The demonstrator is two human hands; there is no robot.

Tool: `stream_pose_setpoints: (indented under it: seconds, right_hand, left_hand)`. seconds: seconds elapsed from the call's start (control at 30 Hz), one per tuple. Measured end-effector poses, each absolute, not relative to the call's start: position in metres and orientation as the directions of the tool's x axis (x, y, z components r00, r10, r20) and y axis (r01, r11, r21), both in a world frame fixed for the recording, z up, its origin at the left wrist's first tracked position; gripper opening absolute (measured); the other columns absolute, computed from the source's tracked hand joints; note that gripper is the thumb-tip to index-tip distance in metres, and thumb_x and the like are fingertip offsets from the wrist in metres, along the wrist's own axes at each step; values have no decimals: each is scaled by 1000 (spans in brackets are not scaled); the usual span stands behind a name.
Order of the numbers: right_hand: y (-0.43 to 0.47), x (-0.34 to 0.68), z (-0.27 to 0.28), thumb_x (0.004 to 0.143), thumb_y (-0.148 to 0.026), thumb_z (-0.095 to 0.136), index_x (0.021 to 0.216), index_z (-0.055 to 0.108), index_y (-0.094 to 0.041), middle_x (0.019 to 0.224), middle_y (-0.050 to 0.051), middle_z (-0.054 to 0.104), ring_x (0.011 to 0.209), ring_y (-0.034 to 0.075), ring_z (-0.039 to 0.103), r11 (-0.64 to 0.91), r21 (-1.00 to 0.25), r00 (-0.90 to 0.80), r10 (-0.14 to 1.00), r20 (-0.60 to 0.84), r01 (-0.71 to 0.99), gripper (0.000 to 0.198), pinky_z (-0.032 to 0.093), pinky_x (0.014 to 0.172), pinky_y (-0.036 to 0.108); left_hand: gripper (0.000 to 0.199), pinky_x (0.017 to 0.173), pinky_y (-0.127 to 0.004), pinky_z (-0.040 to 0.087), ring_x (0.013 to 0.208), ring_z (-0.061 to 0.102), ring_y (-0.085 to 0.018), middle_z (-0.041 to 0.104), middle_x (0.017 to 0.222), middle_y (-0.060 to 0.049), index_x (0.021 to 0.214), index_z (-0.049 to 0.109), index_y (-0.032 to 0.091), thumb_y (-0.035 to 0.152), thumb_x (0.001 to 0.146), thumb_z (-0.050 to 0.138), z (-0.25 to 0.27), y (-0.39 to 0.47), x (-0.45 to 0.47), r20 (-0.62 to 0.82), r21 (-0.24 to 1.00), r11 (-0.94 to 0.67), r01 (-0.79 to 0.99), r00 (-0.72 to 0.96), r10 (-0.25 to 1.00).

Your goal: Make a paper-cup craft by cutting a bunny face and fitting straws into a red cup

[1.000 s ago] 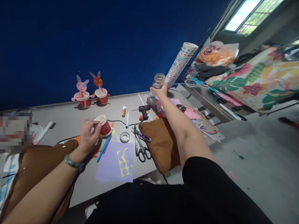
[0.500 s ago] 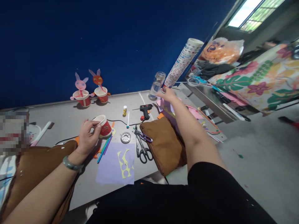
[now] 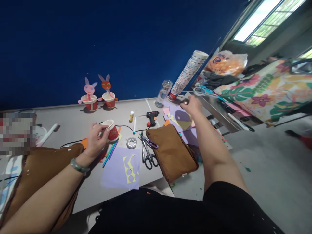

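Observation:
My left hand pinches the rim of a red-and-white paper cup, which stands upright on the table. A yellow paper piece shows behind the cup, and blue and purple pens lie beside it. Over at the right, my right hand has its fingers closed at a small, shiny, dark round object; its exact kind is unclear. Beneath that hand lie purple and yellow paper sheets. An uncapped glass bottle and a tall leaning stack of paper cups stand to its left.
Two cup figures with rabbit heads stand at the back left. Mid-table are a glue gun, a glue stick, a white marker, a tape roll and scissors. A brown pouch lies at the right front edge.
My right hand has moved from the base of the cup stack rightward and nearer, and a shiny round object now shows at its fingers. My left hand still grips the cup. The view has shifted slightly.

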State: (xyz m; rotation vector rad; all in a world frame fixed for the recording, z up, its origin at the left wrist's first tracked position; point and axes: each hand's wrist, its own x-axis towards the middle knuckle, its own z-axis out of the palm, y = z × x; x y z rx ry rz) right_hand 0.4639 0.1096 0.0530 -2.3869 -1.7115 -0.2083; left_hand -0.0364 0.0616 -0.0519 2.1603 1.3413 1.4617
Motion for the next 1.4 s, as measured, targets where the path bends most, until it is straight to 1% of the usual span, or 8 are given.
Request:
stream_pose_setpoints:
  seconds: [0.17, 0.5, 0.63, 0.73, 0.8, 0.9, 1.03, 1.4]
  right_hand:
    - [167, 415, 94, 94, -38, 53, 139, 53, -16, 137, 21, 60, 132, 36, 54, -231, -162, 282, 791, 542, 959, 49, 41, 111, 53]
    - [227, 390, 112, 89, -33, 65, 135, 64, -11, 134, 23, 64, 129, 39, 58, -256, -168, 298, 902, 311, 952, 51, 43, 109, 55]
    - [191, 343, 126, 84, -37, 71, 136, 59, -13, 137, 24, 61, 133, 39, 54, -130, -390, 302, 856, 420, 912, 58, 44, 109, 56]
    - [101, 265, 131, 90, -48, 63, 135, 51, -27, 126, 13, 67, 115, 27, 65, 366, -757, 16, 895, 445, 541, 50, 53, 100, 46]
    - [17, 215, 131, 88, -53, 64, 125, 49, -30, 110, 7, 71, 97, 22, 69, 442, -896, -268, 869, 416, 41, 46, 57, 90, 42]
    - [-99, 169, 133, 88, -52, 65, 120, 47, -30, 103, 6, 72, 93, 21, 74, -123, -957, -712, 695, 107, -263, 44, 59, 86, 39]
    - [-166, 151, 140, 75, -49, 70, 108, 59, -35, 101, 1, 74, 102, 26, 75, -571, -783, -825, 548, -138, -249, 37, 60, 83, 38]
    - [-176, 153, 159, 79, -51, 80, 102, 58, -23, 98, 7, 72, 97, 22, 72, -688, -681, -856, 486, -178, -249, 42, 56, 91, 37]
  left_hand:
    - [16, 110, -52, 45, 80, 66, -21, 73, 83, -2, 90, 70, 23, 34, 93, 60, -50, 62, -37, 641, 603, -580, 548, 100, 761]
    - [15, 105, -49, 45, 80, 63, -22, 71, 81, -2, 88, 68, 23, 33, 92, 58, -46, 62, -34, 653, 605, -582, 543, 79, 753]
    - [14, 101, -47, 47, 82, 62, -22, 71, 83, -4, 89, 68, 23, 33, 92, 58, -45, 62, -32, 652, 614, -579, 536, 69, 755]
    - [14, 102, -47, 46, 82, 62, -22, 70, 83, -4, 88, 69, 23, 31, 92, 58, -43, 62, -31, 661, 625, -582, 521, 43, 749]
    - [14, 95, -44, 48, 81, 61, -21, 70, 82, -4, 88, 69, 22, 31, 91, 59, -43, 62, -31, 645, 646, -569, 508, 35, 764]
    - [13, 84, -39, 50, 83, 61, -22, 70, 85, -4, 91, 69, 22, 31, 92, 59, -43, 62, -33, 605, 679, -533, 504, 27, 796]
    - [9, 87, -40, 49, 88, 62, -23, 69, 88, -5, 92, 67, 23, 29, 93, 60, -45, 64, -36, 579, 709, -510, 487, 11, 815]
    - [5, 90, -40, 50, 89, 62, -22, 70, 89, -5, 92, 67, 22, 23, 90, 63, -41, 68, -35, 556, 747, -478, 463, -40, 830]
